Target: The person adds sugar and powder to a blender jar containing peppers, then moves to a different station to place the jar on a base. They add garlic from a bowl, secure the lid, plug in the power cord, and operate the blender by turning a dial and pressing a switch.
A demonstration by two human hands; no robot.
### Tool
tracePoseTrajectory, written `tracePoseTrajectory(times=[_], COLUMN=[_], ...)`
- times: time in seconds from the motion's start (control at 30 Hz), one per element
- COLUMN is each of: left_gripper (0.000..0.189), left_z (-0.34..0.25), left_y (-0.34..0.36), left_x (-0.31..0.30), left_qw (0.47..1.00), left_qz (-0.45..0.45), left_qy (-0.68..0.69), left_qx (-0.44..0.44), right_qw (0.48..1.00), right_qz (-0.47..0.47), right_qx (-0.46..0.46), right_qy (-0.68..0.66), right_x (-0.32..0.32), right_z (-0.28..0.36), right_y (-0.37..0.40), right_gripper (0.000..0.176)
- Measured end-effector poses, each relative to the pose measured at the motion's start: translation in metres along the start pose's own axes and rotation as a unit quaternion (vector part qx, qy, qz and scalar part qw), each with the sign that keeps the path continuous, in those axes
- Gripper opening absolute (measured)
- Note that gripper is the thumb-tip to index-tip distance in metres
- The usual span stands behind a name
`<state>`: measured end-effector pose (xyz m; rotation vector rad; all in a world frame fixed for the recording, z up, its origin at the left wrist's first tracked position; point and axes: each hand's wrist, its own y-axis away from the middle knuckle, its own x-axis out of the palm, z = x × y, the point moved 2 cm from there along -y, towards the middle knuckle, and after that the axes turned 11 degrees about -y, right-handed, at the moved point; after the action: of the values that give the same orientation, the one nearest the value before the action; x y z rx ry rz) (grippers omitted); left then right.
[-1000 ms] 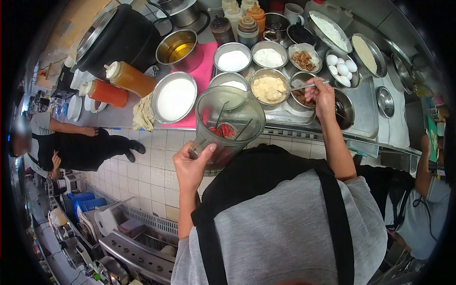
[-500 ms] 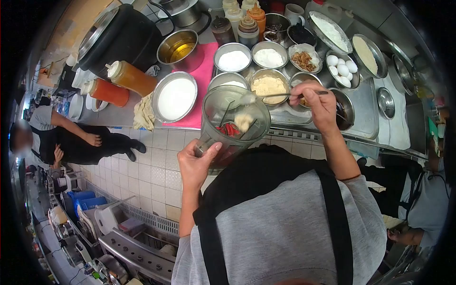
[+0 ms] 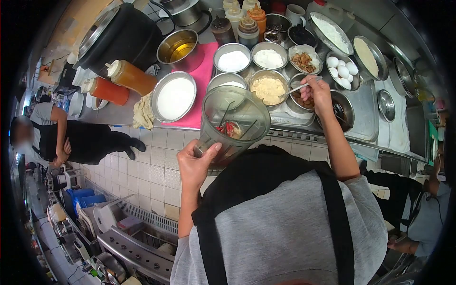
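Observation:
My left hand (image 3: 197,164) is closed round the handle of a clear blender jug (image 3: 209,114), held tilted in front of my apron. Red chillies (image 3: 230,128) and some pale beige stuff lie at the bottom of the jug. Over the counter, my right hand (image 3: 317,95) grips a metal spoon (image 3: 298,89) by its handle. The spoon's tip is at a steel bowl of pale yellow paste (image 3: 268,90). Just below my right hand sits a bowl of brown pieces (image 3: 304,100), partly covered by the hand.
Bowls of white powder (image 3: 232,60) and a bowl of eggs (image 3: 342,71) stand behind. To the left are a bowl of white liquid (image 3: 174,97), a pot of yellow oil (image 3: 178,51) and sauce bottles (image 3: 130,78). One person (image 3: 90,137) stands at left, another (image 3: 427,209) at right.
My right hand has moved the spoon from over the jug back to the paste bowl. A pale lump has dropped onto the chillies. The person at left has brought their hands together.

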<state>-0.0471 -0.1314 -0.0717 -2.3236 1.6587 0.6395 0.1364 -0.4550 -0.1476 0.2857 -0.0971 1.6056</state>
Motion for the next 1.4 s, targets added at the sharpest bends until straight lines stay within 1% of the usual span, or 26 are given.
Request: tracePoseTrajectory(times=[0.07,0.13,0.2,0.23,0.27,0.33,0.4,0.47,0.5,0.53,0.6,0.63,0.67,0.73,0.8,0.87,0.93,1.0,1.07,1.1,1.13,1.17,1.2,1.3,1.33,1.4], left_gripper=[0.021,0.021,0.022,0.022,0.022,0.022,0.022,0.022,0.022,0.022,0.021,0.019,0.017,0.019,0.021,0.021,0.021,0.022,0.016,0.016,0.02,0.024,0.024,0.025,0.025,0.024], left_z=[-0.002,-0.003,-0.002,0.0,0.001,0.0,-0.002,-0.006,-0.007,-0.007,-0.008,-0.01,-0.01,-0.01,-0.01,-0.008,-0.005,-0.005,-0.006,-0.005,-0.003,-0.002,-0.001,0.0,0.0,-0.004], left_y=[0.001,0.001,0.0,-0.001,-0.001,-0.001,-0.001,-0.001,-0.001,-0.001,0.0,0.0,0.0,0.0,0.001,0.001,-0.001,0.0,0.0,0.0,0.0,-0.001,-0.001,-0.001,-0.001,-0.002], left_x=[0.0,0.001,0.001,0.002,0.003,0.004,0.005,0.005,0.006,0.007,0.006,0.005,0.004,0.004,0.006,0.007,0.006,0.004,0.002,0.003,0.005,0.006,0.007,0.007,0.007,0.008], left_qw=[1.0,1.0,1.0,1.0,1.0,1.0,1.0,1.0,1.0,1.0,1.0,1.0,0.999,1.0,1.0,1.0,1.0,1.0,0.999,0.999,1.0,1.0,1.0,1.0,1.0,1.0], left_qz=[0.002,-0.004,-0.01,-0.009,-0.007,-0.007,-0.007,-0.01,-0.009,-0.011,-0.012,0.001,0.015,0.003,-0.008,-0.017,-0.017,-0.015,0.014,0.014,-0.002,-0.018,-0.017,-0.013,-0.011,-0.008], left_qy=[-0.002,-0.009,-0.017,-0.014,-0.011,-0.011,-0.01,-0.022,-0.022,-0.016,-0.01,-0.02,-0.031,-0.022,-0.013,0.014,0.005,-0.005,-0.034,-0.034,-0.017,0.001,0.001,0.009,0.005,0.001], left_qx=[-0.006,-0.003,0.002,0.002,0.002,0.003,0.004,-0.002,-0.002,-0.002,-0.004,-0.012,-0.021,-0.014,-0.01,-0.014,-0.007,-0.002,-0.014,-0.014,-0.004,0.006,0.005,-0.006,-0.002,0.002], right_qw=[0.998,0.997,0.994,0.99,0.99,0.985,0.987,0.978,0.972,0.973,0.963,0.969,0.969,0.983,0.984,0.993,0.995,0.997,0.998,0.998,0.998,0.997,0.997,0.991,0.991,0.984], right_qz=[-0.042,-0.044,-0.06,-0.049,-0.05,0.007,0.02,0.156,0.187,0.187,0.134,0.098,0.098,0.051,0.064,0.112,0.098,0.055,0.051,0.025,-0.001,-0.008,-0.009,-0.012,-0.013,0.025], right_qx=[0.025,0.022,0.004,-0.036,-0.036,-0.084,-0.077,-0.12,-0.136,-0.135,-0.234,-0.227,-0.227,-0.132,-0.115,-0.023,-0.006,0.043,0.035,0.036,0.038,0.033,0.034,-0.037,-0.037,-0.089], right_qy=[-0.048,-0.062,-0.095,-0.123,-0.124,-0.152,-0.139,-0.068,-0.029,-0.029,-0.017,0.018,0.018,0.114,0.119,0.038,0.017,-0.027,-0.025,-0.04,-0.056,-0.069,-0.069,-0.128,-0.128,-0.15], right_x=[-0.01,-0.016,-0.017,-0.015,-0.01,0.008,0.028,0.05,0.055,0.054,0.05,0.043,0.038,0.025,0.014,0.01,0.012,0.007,0.001,-0.002,-0.005,-0.011,-0.011,-0.011,-0.006,0.011], right_z=[0.0,0.003,0.011,0.02,0.027,0.041,0.049,0.052,0.055,0.054,0.057,0.052,0.046,0.022,-0.005,-0.026,-0.021,-0.018,-0.011,-0.006,-0.004,-0.004,0.0,0.024,0.031,0.047], right_y=[-0.005,-0.008,-0.008,-0.008,-0.005,0.005,0.021,0.037,0.045,0.043,0.036,0.028,0.02,0.002,-0.01,-0.015,-0.016,-0.017,-0.019,-0.019,-0.018,-0.021,-0.02,-0.015,-0.011,0.002], right_gripper=[0.027,0.027,0.027,0.027,0.027,0.027,0.028,0.029,0.029,0.029,0.029,0.03,0.03,0.03,0.03,0.029,0.027,0.027,0.029,0.028,0.028,0.029,0.029,0.026,0.026,0.026])
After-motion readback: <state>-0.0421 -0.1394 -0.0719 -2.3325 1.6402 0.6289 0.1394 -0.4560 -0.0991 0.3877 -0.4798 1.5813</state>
